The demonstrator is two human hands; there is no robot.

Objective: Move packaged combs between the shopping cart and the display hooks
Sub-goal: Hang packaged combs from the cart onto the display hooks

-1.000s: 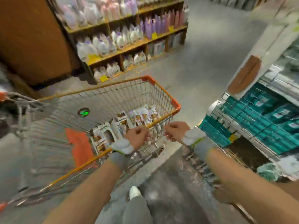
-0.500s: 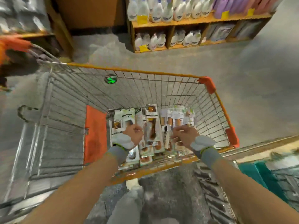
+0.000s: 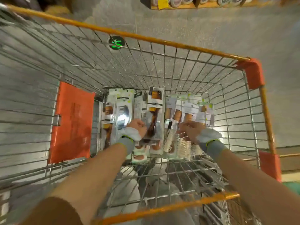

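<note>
Both my arms reach down into the wire shopping cart [image 3: 178,44] with its orange rim. Several packaged combs and brushes [image 3: 123,109] lie side by side on the cart floor. My left hand [image 3: 137,127] is curled into a fist at the left edge of a packaged brown comb [image 3: 153,116], which sits raised above the other packs. My right hand [image 3: 191,129] hovers with fingers spread over the packaged brushes [image 3: 176,143] to the right and holds nothing. Both wrists wear grey and white bands.
An orange plastic flap [image 3: 73,122] stands inside the cart at the left. Grey store floor surrounds the cart. A wooden shelf [image 3: 178,4] with bottles and a yellow tag runs along the top edge. Teal stock [image 3: 292,186] shows at far right.
The view has dropped closer over the cart. Both hands have gone from the rim down into the basket, and the left fist now sits against the brown comb pack.
</note>
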